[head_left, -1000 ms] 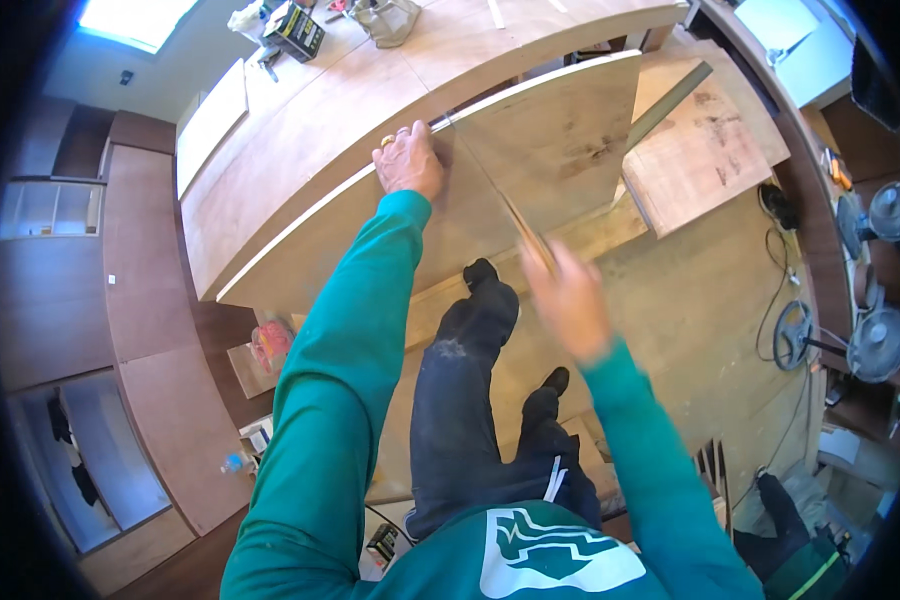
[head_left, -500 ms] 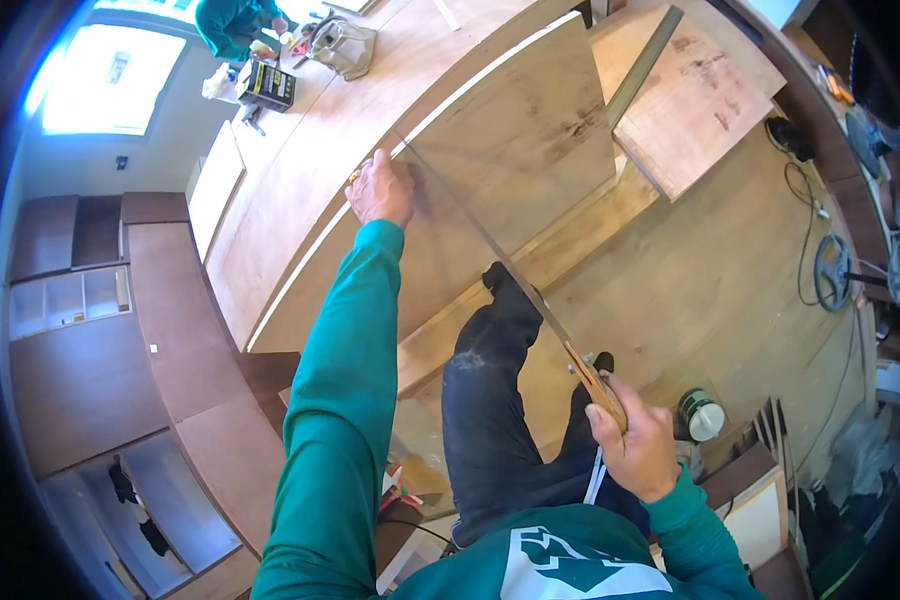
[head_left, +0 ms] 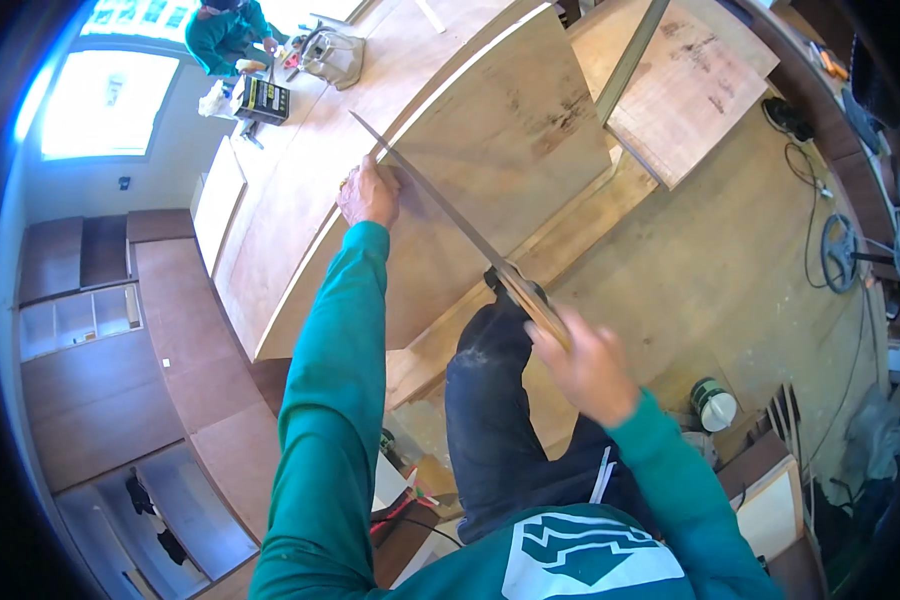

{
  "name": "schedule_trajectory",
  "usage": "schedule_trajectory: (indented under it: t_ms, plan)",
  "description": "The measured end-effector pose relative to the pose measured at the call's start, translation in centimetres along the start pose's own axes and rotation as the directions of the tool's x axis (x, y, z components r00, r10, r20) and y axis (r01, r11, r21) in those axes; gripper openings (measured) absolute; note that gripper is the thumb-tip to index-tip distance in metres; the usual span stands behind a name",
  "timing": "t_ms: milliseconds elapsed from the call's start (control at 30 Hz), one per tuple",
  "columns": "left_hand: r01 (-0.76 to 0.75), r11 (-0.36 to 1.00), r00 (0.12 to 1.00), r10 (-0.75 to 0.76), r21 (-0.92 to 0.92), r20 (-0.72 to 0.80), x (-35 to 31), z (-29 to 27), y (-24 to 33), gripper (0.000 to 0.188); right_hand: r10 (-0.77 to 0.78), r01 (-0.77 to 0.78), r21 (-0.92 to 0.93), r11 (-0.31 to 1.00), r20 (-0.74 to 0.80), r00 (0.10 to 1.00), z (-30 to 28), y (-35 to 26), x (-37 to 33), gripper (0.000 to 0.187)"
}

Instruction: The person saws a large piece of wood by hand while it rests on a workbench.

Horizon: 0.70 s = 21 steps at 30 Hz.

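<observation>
My right hand point(head_left: 592, 365) is closed around the wooden handle of a handsaw point(head_left: 452, 212). The saw's long thin blade slants up and left across the edge of a large plywood board point(head_left: 500, 130), its tip lying beyond that edge. My left hand point(head_left: 368, 195) grips the board's pale edge close beside the blade, fingers curled over it. The undersides of those fingers are hidden. My right hand is slightly blurred.
My bent leg point(head_left: 492, 390) is under the saw, its foot by a timber beam point(head_left: 570, 235). A can point(head_left: 712, 405) stands on the floor at the right. Across the bench a co-worker in green point(head_left: 220, 40) is near a cloth bag point(head_left: 332, 58) and a black box point(head_left: 262, 100).
My right hand has pushed the saw forward, up and to the left, so more blade reaches past the board's edge. My left hand stays on the edge.
</observation>
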<state>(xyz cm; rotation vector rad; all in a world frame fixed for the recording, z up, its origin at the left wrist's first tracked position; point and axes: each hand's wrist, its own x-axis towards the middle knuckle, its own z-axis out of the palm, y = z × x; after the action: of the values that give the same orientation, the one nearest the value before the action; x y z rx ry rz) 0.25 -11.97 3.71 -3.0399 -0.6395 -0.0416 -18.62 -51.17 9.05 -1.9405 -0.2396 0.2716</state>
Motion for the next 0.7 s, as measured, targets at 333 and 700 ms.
schedule_trajectory:
  t_ms: [333,700]
  plan:
    - [0.039,0.999,0.999,-0.039,-0.029,-0.004,-0.8,0.5,2.7,0.039,-0.069,0.068,-0.036,0.997,-0.047,0.996,5.9,-1.7,15.1,0.056]
    - [0.034,0.999,0.999,-0.034,0.001,0.026,-1.0,-0.4,0.0,0.044,-0.009,0.009,0.003,1.0,-0.012,1.0,-3.3,-0.4,-6.1,0.049]
